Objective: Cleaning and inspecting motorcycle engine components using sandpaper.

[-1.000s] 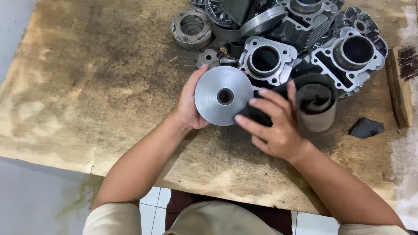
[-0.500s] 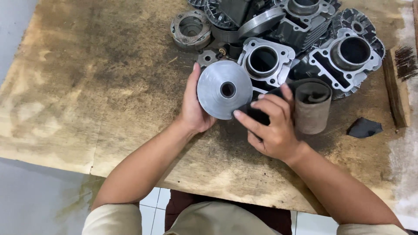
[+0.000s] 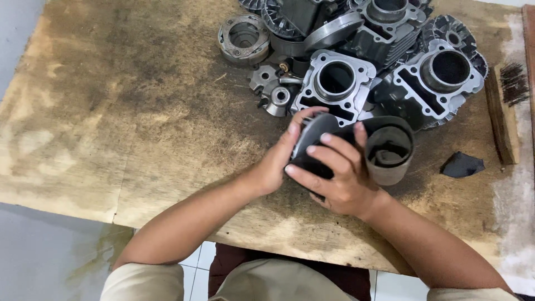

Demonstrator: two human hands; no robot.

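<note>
Seen from the head camera: both hands busy on one part, a grey metal pulley disc (image 3: pixel 313 136), lifted just above the table and turned nearly edge-on. Left hand (image 3: pixel 277 161) clasped around its near rim, thumb up over the top edge; right hand (image 3: pixel 337 177) wrapped across its face, fingers (image 3: pixel 326 161) spread over the dark underside. Probably mid-inspection, turning the piece over; judging by that, next calls for a firm two-handed hold while rotating it, clear of the dark cylindrical sleeve (image 3: pixel 390 149) just beside the right hand. Beyond, a heap of engine parts: two grey cylinder blocks (image 3: pixel 335 82) (image 3: pixel 443 75), a round clutch piece (image 3: pixel 243 38), a small hub (image 3: pixel 277 96). Underneath, a worn, oil-stained wooden tabletop (image 3: pixel 122 122); at the right edge a wooden-handled brush (image 3: pixel 504 106) and a black scrap (image 3: pixel 461 165). Below the table's near edge, pale tiled floor (image 3: pixel 50 251) and knees in beige trousers (image 3: pixel 278 284).
</note>
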